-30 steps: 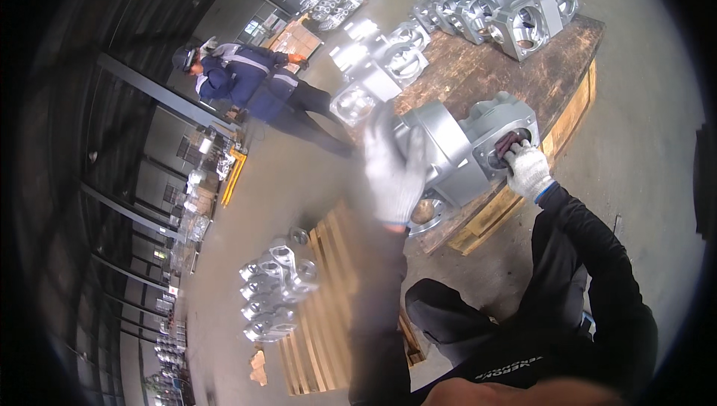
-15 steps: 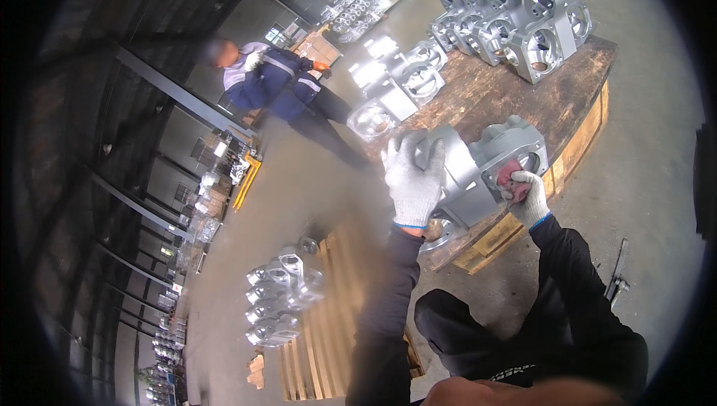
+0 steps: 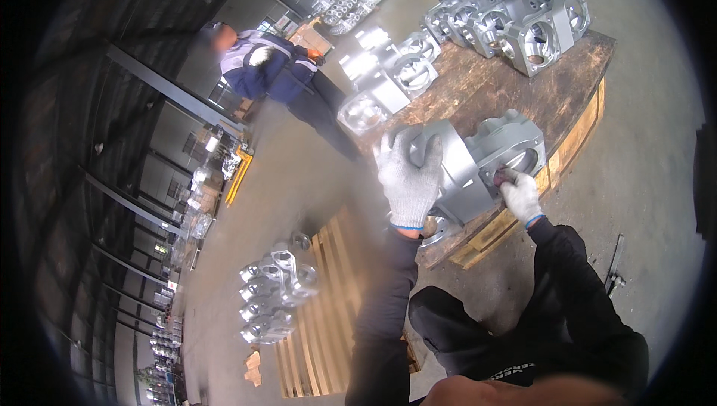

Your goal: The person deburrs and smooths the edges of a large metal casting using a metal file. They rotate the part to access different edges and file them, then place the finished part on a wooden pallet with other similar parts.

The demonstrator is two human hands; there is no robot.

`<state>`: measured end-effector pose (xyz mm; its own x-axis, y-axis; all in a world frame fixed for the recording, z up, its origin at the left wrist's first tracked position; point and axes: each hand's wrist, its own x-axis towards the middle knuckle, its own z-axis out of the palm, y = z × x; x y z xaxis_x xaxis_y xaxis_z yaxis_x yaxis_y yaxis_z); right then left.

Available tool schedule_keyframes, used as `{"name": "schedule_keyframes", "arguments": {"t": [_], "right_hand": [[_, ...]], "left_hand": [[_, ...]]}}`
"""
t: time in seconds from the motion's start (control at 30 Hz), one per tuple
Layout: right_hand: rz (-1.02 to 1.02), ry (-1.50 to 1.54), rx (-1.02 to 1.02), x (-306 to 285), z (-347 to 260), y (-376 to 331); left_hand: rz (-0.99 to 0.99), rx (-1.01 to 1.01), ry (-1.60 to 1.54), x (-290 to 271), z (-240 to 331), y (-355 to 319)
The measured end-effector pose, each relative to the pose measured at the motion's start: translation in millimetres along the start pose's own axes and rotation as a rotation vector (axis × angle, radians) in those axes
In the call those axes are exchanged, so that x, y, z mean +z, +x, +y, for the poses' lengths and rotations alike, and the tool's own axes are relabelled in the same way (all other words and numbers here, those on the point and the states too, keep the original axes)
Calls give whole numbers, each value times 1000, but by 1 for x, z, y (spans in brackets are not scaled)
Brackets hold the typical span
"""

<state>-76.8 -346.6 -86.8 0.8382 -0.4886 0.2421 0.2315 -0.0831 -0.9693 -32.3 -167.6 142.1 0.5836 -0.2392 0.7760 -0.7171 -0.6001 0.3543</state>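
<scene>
A silver metal casting [image 3: 463,186] with round bores lies at the near end of the wooden worktop. My left hand [image 3: 408,177], in a white knit glove, rests on its rounded left part with the thumb spread from the fingers. At the bored flange on the casting's right, my gloved right hand [image 3: 520,194] pinches a reddish cloth [image 3: 502,177] against the rim of the opening. Most of the cloth is hidden by the fingers.
More silver castings [image 3: 538,44] stand in a row at the worktop's far end; others [image 3: 388,81] sit at its left edge. Lower left, a slatted wooden pallet [image 3: 321,331] has several castings [image 3: 272,294] beside it. A co-worker [image 3: 276,77] in dark blue stands beyond the worktop.
My right hand has shifted slightly down and left along the flange, and less of the cloth shows. My left hand stays on the casting. The whole view has shifted slightly.
</scene>
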Motion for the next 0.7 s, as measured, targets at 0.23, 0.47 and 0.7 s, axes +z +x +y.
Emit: {"name": "schedule_keyframes", "arguments": {"t": [0.23, 0.47, 0.7], "right_hand": [[58, 1608, 461, 4, -3, 19], [31, -168, -169, -3, 13, -5], [36, -28, -41, -9, 13, 12]], "left_hand": [[-118, 16, 73, -14, 5, 7], [-26, 180, 118, -3, 17, -4], [-31, 60, 77, -2, 5, -1]]}}
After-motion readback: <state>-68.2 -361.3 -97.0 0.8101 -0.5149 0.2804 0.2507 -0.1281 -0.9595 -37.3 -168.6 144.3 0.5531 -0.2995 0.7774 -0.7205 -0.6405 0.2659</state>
